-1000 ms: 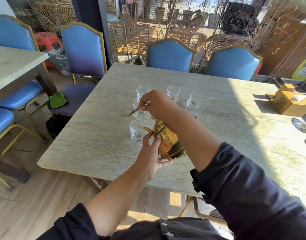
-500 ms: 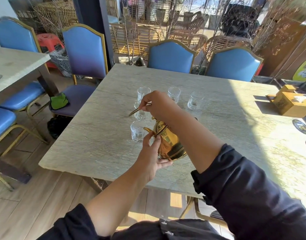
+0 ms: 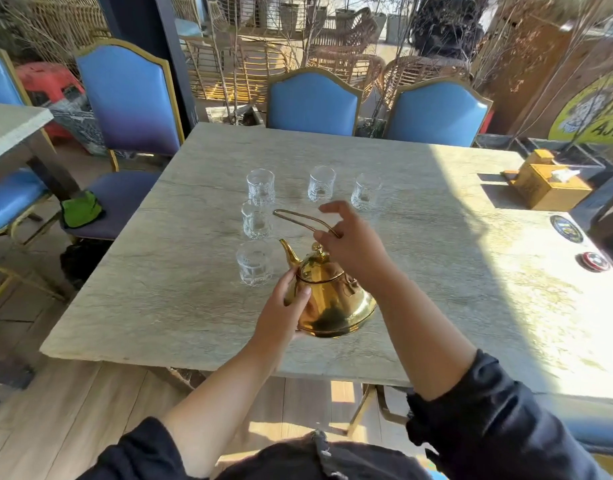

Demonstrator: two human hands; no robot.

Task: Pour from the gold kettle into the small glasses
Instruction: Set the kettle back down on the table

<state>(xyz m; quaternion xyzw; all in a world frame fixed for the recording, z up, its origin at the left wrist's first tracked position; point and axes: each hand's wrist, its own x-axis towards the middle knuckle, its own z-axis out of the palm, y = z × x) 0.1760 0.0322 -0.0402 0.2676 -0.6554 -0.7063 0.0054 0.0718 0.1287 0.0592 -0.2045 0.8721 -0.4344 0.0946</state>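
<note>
Five small glasses are being shown in the head view on a pale stone tabletop [image 3: 419, 237]: three in a far row, namely the far left glass [image 3: 260, 186], the far middle glass [image 3: 321, 183] and the far right glass [image 3: 366, 191], with a middle glass [image 3: 256, 220] just in front of the far left one and a near glass [image 3: 255, 262] closest to the person. All five are standing upright and apart from one another. The gold kettle [image 3: 333, 299] is being held near the front edge of the tabletop, its body tilted, its spout pointing up and to the left, just beside the near glass but not touching it. The lid with its knob is sitting on top. The thin wire handle [image 3: 300, 218] is being seen stretching out to the left over the tabletop, close to the middle glass.

The left hand [image 3: 284, 313] is being pressed against the kettle's left side, its fingers [image 3: 300, 296] curled round the body and gripping it. The right hand [image 3: 350, 240] is being held above the kettle by the handle's right end, its fingers [image 3: 333, 206] spread loosely; whether the handle is being touched cannot be told. Dark sleeves are being worn pushed back from both forearms.

A yellow tissue box [image 3: 549, 187] is being lit by sun at the far right of the tabletop. Blue chairs [image 3: 312, 102] are being seen round it.
</note>
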